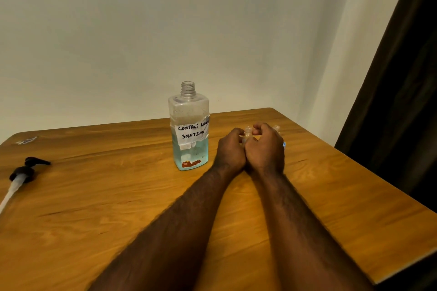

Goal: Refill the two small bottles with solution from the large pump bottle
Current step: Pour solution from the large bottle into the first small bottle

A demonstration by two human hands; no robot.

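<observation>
- My left hand [230, 150] and right hand [266, 146] sit heel to heel, and the fingers of both curl round a small bottle [247, 133] held upright between them. The right seems to pinch its top, but I cannot tell whether a cap is on.
- That bottle is clear, light and mostly hidden from me. I think a hard twist could tip it or send a cap skidding.
- The second small bottle [276, 128] stands just behind my right knuckles, where a careless pull-back could knock it over. A blue bit [284, 144] peeks out at that hand's edge, too hidden to name.
- The large pump bottle [189, 125] stands upright just left of my left hand, neck open, with blue solution low inside. A stray wrist could topple it, and pouring from that wide neck into a tiny mouth invites overflow.
- The pump head [26, 171] lies on its side far left, its tube resting on the wood, where I fear it could pick up dirt.
- The table [118, 208] is smooth grained wood, so I expect spills would spread.
- Behind it are a plain pale wall [212, 19] and, on the right, a dark curtain [402, 101].
</observation>
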